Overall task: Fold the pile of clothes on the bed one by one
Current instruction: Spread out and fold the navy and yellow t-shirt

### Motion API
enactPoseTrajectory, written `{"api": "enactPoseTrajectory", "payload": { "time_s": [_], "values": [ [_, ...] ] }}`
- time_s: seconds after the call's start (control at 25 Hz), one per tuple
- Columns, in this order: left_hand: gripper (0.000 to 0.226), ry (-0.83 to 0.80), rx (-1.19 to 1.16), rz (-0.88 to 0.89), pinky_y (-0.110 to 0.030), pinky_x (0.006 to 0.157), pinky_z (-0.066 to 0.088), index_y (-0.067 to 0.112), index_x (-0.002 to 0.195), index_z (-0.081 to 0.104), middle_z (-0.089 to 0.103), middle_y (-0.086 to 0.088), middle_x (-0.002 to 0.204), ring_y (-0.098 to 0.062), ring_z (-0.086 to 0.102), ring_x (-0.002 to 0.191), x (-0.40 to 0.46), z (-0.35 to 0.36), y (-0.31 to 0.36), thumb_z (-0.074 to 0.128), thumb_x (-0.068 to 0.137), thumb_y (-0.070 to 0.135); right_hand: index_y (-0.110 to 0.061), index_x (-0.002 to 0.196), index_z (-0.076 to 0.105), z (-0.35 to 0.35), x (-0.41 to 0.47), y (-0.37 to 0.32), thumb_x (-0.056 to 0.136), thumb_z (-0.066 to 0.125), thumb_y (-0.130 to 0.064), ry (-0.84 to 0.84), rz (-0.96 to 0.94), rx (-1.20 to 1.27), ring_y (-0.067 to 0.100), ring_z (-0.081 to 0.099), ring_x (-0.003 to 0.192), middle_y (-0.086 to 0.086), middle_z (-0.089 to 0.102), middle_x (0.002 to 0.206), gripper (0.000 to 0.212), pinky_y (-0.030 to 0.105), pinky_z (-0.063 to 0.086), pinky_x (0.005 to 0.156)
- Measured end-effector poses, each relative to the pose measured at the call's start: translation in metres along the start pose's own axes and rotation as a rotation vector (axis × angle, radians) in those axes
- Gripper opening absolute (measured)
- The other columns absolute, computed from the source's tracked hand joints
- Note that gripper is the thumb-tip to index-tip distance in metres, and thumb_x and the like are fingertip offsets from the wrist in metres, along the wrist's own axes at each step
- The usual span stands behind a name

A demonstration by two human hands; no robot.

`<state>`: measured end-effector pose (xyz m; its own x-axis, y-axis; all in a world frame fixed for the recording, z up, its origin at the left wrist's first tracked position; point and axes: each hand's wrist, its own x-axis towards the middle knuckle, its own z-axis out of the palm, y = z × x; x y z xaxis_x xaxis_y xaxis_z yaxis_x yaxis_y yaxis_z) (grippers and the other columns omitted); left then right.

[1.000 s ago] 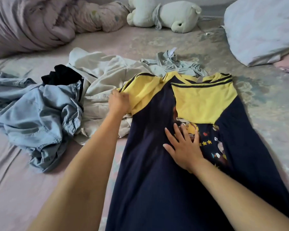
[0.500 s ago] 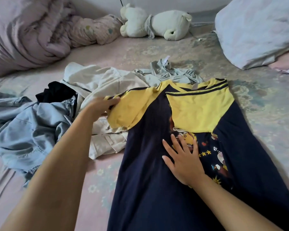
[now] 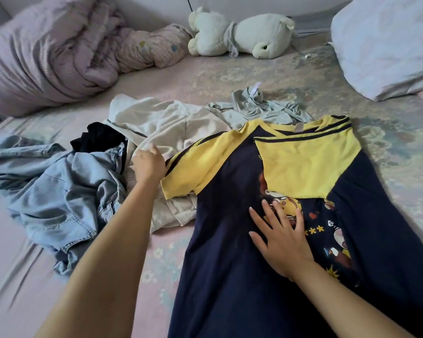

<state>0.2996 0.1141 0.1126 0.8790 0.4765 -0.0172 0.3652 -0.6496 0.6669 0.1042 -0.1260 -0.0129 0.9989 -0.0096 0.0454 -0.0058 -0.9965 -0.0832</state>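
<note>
A navy shirt with yellow shoulders and a cartoon print lies spread on the bed, its right side folded over the middle. My left hand pinches the edge of its yellow left sleeve, which is pulled out to the left. My right hand lies flat with spread fingers on the shirt's chest. To the left sits the pile: a beige garment, a grey one, a black one and a light blue denim piece.
A bunched pink quilt fills the back left. A white plush bear lies along the far edge, and a pale pillow sits at the back right. Pink patterned sheet shows in the front left.
My left hand has drawn the yellow sleeve outward to the left, unfolding it from the shirt's body. My right hand stays pressed on the chest.
</note>
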Motion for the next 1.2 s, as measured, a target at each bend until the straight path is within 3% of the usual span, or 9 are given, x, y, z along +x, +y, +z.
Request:
{"api": "enactPoseTrajectory", "payload": {
  "time_s": [0.12, 0.24, 0.4, 0.48, 0.56, 0.68, 0.96, 1.08, 1.2],
  "values": [
    [0.072, -0.255, 0.11, -0.092, -0.041, 0.079, 0.051, -0.004, 0.121, 0.048, 0.057, -0.024, 0.113, -0.038, 0.06, 0.096, -0.008, -0.001, -0.012, 0.031, 0.093, 0.061, -0.03, 0.139, 0.047, 0.002, 0.001, 0.0, 0.096, 0.009, -0.055, -0.009, 0.016, -0.004, 0.028, 0.039, 0.135, 0.006, 0.046, 0.144, 0.062, 0.063, 0.018, 0.105],
    [0.058, -0.474, 0.109, -0.214, -0.025, 0.047, 0.04, 0.002, 0.091, 0.051, 0.054, -0.012, 0.069, -0.024, 0.052, 0.053, -0.022, -0.005, -0.013, 0.056, 0.085, 0.059, -0.03, 0.138, 0.047, 0.001, 0.001, -0.001, 0.096, 0.004, -0.055, -0.014, 0.031, -0.01, 0.029, 0.042, 0.134, 0.006, 0.047, 0.143, 0.066, 0.063, 0.019, 0.105],
    [0.026, -0.425, -0.578, -0.238, -0.032, 0.068, 0.054, 0.006, 0.104, 0.055, 0.061, -0.01, 0.094, -0.02, 0.059, 0.08, -0.012, -0.007, -0.006, 0.066, 0.085, 0.022, -0.031, 0.138, 0.047, 0.0, 0.001, -0.001, 0.096, 0.005, -0.056, 0.004, 0.038, -0.013, 0.029, 0.042, 0.134, 0.006, 0.047, 0.143, 0.065, 0.062, 0.018, 0.105],
    [0.007, -0.152, -0.912, -0.107, -0.022, 0.057, 0.043, 0.014, 0.086, 0.051, 0.052, 0.0, 0.076, -0.01, 0.049, 0.065, -0.009, -0.012, -0.003, 0.056, 0.09, 0.012, -0.031, 0.138, 0.047, 0.001, 0.001, -0.001, 0.096, 0.012, -0.055, 0.022, 0.034, -0.022, 0.028, 0.042, 0.134, 0.005, 0.048, 0.143, 0.059, 0.062, 0.019, 0.105],
    [0.023, 0.109, -0.737, 0.155, -0.019, 0.058, 0.033, 0.023, 0.074, 0.041, 0.04, 0.008, 0.071, -0.003, 0.036, 0.06, -0.008, -0.016, -0.006, 0.056, 0.091, 0.017, -0.032, 0.138, 0.047, 0.002, 0.001, -0.002, 0.093, 0.023, -0.055, 0.046, 0.028, -0.034, 0.028, 0.042, 0.134, 0.005, 0.048, 0.143, 0.056, 0.062, 0.019, 0.105],
    [0.022, 0.099, -0.615, 0.206, -0.018, 0.068, 0.04, 0.026, 0.077, 0.04, 0.041, 0.009, 0.075, -0.004, 0.041, 0.067, 0.012, -0.007, -0.012, 0.056, 0.093, 0.028, -0.032, 0.138, 0.047, 0.004, 0.002, 0.0, 0.091, 0.027, -0.054, 0.071, 0.007, -0.045, 0.028, 0.042, 0.134, 0.005, 0.047, 0.143, 0.056, 0.062, 0.018, 0.105],
    [0.022, -0.088, -0.264, 0.032, -0.042, 0.082, 0.054, 0.018, 0.111, 0.057, 0.05, -0.01, 0.123, -0.029, 0.057, 0.095, 0.038, 0.006, -0.016, 0.051, 0.091, 0.025, -0.031, 0.139, 0.047, 0.004, 0.001, -0.001, 0.091, 0.027, -0.053, 0.085, 0.0, -0.049, 0.028, 0.041, 0.135, 0.005, 0.046, 0.144, 0.056, 0.063, 0.019, 0.104],
    [0.031, -0.208, -0.633, -0.275, -0.034, 0.059, 0.053, 0.013, 0.117, 0.054, 0.058, -0.006, 0.091, -0.023, 0.061, 0.074, 0.036, -0.007, -0.006, 0.054, 0.088, 0.024, -0.03, 0.138, 0.048, 0.003, 0.002, -0.001, 0.09, 0.028, -0.053, 0.08, -0.001, -0.041, 0.029, 0.042, 0.134, 0.006, 0.047, 0.143, 0.057, 0.063, 0.02, 0.104],
    [0.044, -0.288, -0.551, -0.442, -0.035, 0.057, 0.054, 0.01, 0.122, 0.049, 0.06, -0.009, 0.09, -0.023, 0.061, 0.065, 0.029, -0.014, -0.008, 0.063, 0.086, 0.034, -0.03, 0.138, 0.048, 0.0, 0.002, -0.002, 0.09, 0.028, -0.053, 0.058, 0.004, -0.035, 0.029, 0.042, 0.133, 0.006, 0.047, 0.143, 0.057, 0.063, 0.02, 0.104]
  ]
}}
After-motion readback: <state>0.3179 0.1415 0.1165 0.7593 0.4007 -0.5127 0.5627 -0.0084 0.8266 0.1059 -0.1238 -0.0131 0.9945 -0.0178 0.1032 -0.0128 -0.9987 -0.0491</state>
